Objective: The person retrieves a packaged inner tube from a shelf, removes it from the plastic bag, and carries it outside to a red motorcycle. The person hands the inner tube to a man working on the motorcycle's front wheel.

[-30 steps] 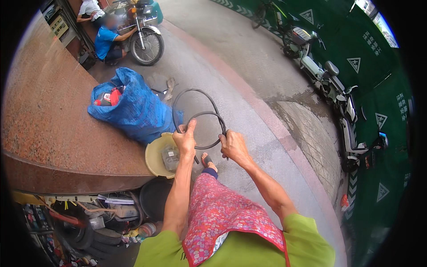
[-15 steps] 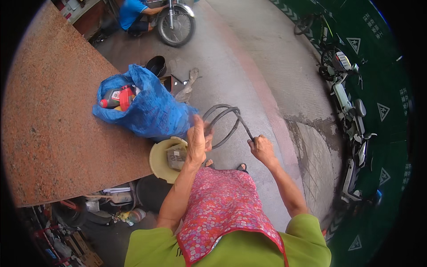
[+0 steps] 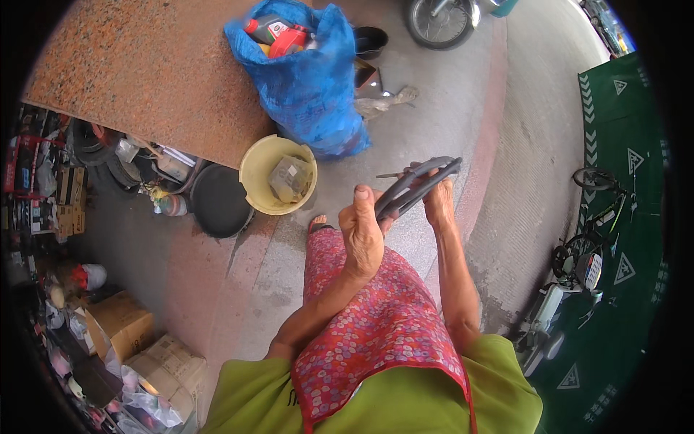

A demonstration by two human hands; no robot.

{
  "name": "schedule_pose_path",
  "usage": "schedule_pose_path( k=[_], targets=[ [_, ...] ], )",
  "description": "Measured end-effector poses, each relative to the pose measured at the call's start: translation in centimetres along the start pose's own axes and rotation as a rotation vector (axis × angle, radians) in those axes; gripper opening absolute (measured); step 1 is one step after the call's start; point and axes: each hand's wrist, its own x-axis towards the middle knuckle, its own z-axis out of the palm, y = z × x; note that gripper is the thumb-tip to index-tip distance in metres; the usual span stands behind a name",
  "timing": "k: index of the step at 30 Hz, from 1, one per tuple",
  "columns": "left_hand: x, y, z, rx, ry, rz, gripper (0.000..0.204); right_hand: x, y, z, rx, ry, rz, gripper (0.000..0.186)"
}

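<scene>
Currently, left hand (image 3: 363, 235), thumb raised, at near end of coiled black hose (image 3: 394, 192), grip unclear; right hand (image 3: 439, 202) clasps far end.

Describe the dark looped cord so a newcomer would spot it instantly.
Find the red flowered apron at bottom centre. Near its top end are the left hand and right hand. The cord spans them: slim, dark, bent into loops, unlike the wide round black tub on the ground.

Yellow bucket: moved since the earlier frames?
No shift visible: the yellow bucket sits by the stone counter's corner, next to the blue sack, as before. Only the view has turned.
</scene>
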Motion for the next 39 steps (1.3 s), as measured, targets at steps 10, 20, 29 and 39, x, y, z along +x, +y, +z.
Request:
schedule_pose_path(
  k=[10, 20, 29, 39],
  targets=[
    [2.3, 0.3, -1.8, -0.339, 0.406, 0.056, 0.06, 1.8, -1.4, 6.8, 0.364, -0.385, 0.463, 0.058],
    [2.9, 0.2, -3.6, -0.459, 0.22, 0.032, 0.059, 4.3, -6.0, 7.8, 0.353, -0.171, 0.253, 0.051],
    [5.7, -0.8, -5.2, -0.347, 0.205, -0.172, 0.063, 3.0, -3.2, 7.6, 0.368, -0.348, 0.607, 0.06],
    [6.4, 0.9, -8.1, -0.569, -0.024, -0.11, 0.061, 1.5, -7.1, 9.0, -0.715, -0.131, 0.009, 0.069]
  ],
)
